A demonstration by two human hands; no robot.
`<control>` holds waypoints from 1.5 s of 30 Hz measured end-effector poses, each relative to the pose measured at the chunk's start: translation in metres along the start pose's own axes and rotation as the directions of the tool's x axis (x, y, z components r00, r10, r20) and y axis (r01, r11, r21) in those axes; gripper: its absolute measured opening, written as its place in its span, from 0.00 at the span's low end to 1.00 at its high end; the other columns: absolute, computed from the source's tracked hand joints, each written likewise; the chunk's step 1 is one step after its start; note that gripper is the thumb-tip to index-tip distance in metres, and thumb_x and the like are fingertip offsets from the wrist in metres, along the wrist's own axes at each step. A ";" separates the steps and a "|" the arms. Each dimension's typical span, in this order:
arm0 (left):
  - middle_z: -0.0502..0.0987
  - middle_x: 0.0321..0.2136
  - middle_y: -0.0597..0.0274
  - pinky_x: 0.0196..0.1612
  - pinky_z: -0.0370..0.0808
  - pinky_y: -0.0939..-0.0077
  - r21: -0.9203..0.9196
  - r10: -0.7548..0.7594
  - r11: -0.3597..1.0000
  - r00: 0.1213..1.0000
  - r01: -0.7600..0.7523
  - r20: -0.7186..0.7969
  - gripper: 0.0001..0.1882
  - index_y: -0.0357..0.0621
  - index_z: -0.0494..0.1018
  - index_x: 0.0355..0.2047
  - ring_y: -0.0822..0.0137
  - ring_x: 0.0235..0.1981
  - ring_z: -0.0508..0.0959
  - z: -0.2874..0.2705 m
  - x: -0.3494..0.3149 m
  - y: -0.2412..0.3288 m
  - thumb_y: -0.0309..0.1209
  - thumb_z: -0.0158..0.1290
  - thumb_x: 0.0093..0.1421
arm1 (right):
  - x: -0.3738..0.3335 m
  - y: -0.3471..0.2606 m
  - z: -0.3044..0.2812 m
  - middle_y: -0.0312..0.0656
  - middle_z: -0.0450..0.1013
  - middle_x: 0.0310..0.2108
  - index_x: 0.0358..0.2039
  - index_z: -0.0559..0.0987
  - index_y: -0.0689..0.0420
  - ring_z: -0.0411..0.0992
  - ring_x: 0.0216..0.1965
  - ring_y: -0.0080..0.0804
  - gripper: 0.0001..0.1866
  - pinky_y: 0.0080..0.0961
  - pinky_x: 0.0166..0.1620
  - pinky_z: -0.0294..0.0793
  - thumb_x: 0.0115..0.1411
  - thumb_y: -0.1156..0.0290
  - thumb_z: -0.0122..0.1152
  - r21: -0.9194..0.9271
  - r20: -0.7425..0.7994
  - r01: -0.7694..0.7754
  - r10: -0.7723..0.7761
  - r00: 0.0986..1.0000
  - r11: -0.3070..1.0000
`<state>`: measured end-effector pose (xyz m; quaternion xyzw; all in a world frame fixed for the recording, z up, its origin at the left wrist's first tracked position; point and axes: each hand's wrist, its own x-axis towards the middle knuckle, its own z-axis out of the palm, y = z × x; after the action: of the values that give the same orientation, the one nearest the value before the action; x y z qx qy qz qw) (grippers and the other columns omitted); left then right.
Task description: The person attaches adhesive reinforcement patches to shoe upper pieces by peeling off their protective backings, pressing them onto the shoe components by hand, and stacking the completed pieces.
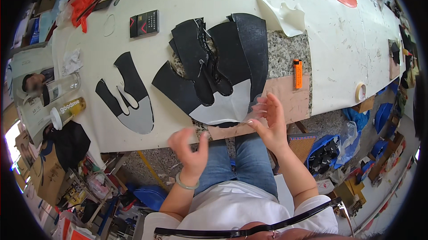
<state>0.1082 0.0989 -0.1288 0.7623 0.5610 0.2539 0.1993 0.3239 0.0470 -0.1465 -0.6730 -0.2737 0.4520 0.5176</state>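
Left hand (191, 153) observed part-open, nothing held. Right hand (273, 126) observed loosely curved; grip cannot be told. Black-and-grey pieces (240, 61) are stacked on the surface (356, 61), far side of both hands.

Lettering on yellowish cup (72, 109) and black box (144, 24)

Black box (144, 24), red bag (84, 7), tape roll (358, 92)

Bare left hand (191, 153) blurred; lower curved, flat black pieces (257, 46) partly hidden by those stacked above
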 end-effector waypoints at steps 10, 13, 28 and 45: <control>0.74 0.39 0.64 0.47 0.68 0.64 -0.214 0.437 0.899 0.809 -0.381 0.393 0.16 0.43 0.76 0.36 0.61 0.44 0.71 0.029 0.046 -0.019 0.30 0.63 0.45 | 0.007 -0.007 0.016 0.36 0.71 0.29 0.59 0.60 0.61 0.69 0.28 0.17 0.33 0.15 0.31 0.69 0.55 0.79 0.64 -0.209 0.078 -0.065 0.083 0.994 0.976; 0.75 0.38 0.65 0.44 0.70 0.66 -0.311 0.530 0.847 0.738 -0.432 0.418 0.14 0.42 0.76 0.35 0.62 0.42 0.72 0.030 0.057 -0.030 0.29 0.61 0.47 | 0.011 -0.001 0.018 0.35 0.71 0.28 0.58 0.61 0.61 0.70 0.28 0.17 0.31 0.15 0.31 0.70 0.57 0.78 0.63 -0.075 0.087 -0.113 0.119 0.989 0.991; 0.75 0.39 0.64 0.46 0.66 0.63 -0.327 0.579 0.813 0.731 -0.482 0.361 0.12 0.43 0.77 0.35 0.59 0.42 0.71 0.033 0.041 -0.031 0.25 0.60 0.47 | 0.010 0.010 0.026 0.42 0.74 0.29 0.40 0.76 0.61 0.76 0.29 0.29 0.11 0.25 0.30 0.75 0.55 0.76 0.64 -0.386 0.135 0.148 -0.103 0.985 0.910; 0.74 0.42 0.67 0.59 0.61 0.53 -0.269 0.536 0.843 0.759 -0.465 0.368 0.13 0.44 0.76 0.38 0.64 0.47 0.71 0.037 0.013 -0.038 0.23 0.54 0.50 | 0.020 0.006 0.017 0.38 0.77 0.24 0.33 0.78 0.63 0.75 0.27 0.19 0.05 0.19 0.31 0.74 0.59 0.74 0.62 -0.114 0.052 -0.301 0.308 0.950 0.947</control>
<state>0.1048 0.1216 -0.1781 0.9024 0.2556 0.1682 0.3033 0.3173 0.0699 -0.1593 -0.7175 -0.2075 0.5344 0.3957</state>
